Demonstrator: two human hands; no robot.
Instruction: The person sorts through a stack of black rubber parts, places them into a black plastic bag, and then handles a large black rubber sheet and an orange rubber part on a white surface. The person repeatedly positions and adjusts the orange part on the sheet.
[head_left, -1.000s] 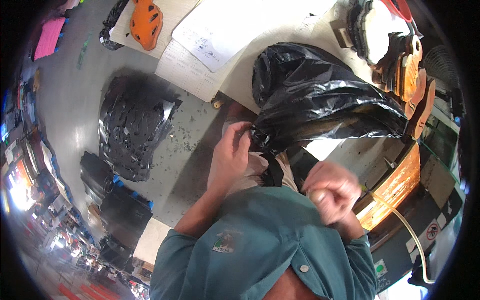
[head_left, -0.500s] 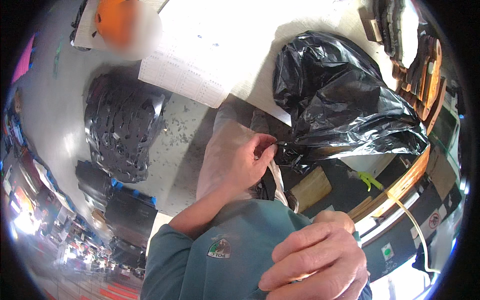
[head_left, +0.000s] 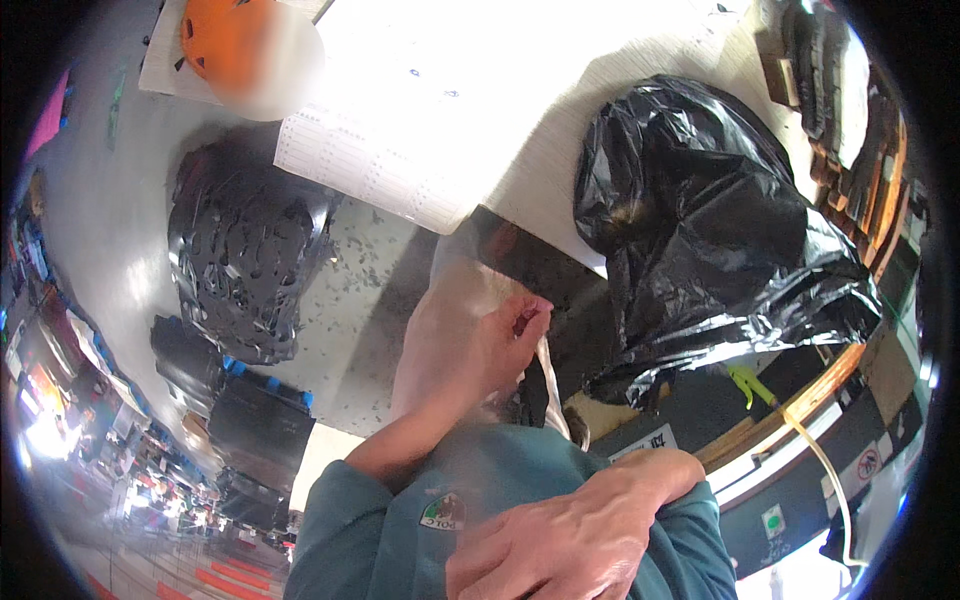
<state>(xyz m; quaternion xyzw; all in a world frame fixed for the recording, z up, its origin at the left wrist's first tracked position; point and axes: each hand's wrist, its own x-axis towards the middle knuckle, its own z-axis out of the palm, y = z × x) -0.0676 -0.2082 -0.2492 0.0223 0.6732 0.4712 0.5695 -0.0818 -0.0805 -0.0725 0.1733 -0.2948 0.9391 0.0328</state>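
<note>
My left hand (head_left: pixel 512 338) is over my lap, its fingers curled into a pinch. Whatever it may hold is too small or hidden to name. A large black plastic bag (head_left: pixel 710 210) lies crumpled at the table's right part, its lower edge hanging past the table edge, apart from my left hand. In front of my teal shirt (head_left: pixel 420 475) my right hand (head_left: pixel 560 535) has its back turned up. Its fingers look loosely stretched and apart, though the picture's lower edge cuts off their tips. I see nothing in it.
A printed sheet (head_left: pixel 370 175) overhangs the pale table (head_left: pixel 530 175). Glossy black plastic (head_left: pixel 250 260) sits low at left, and an orange rounded thing (head_left: pixel 225 40), partly blurred, is at upper left. A yellow-green air gun (head_left: pixel 745 385) with a hose and stacked dark pieces (head_left: pixel 805 70) are at right.
The bag's lower edge, close to my left fingertips before, now hangs away to the right. My right hand has moved left across my shirt, its fingers pointing lower.
</note>
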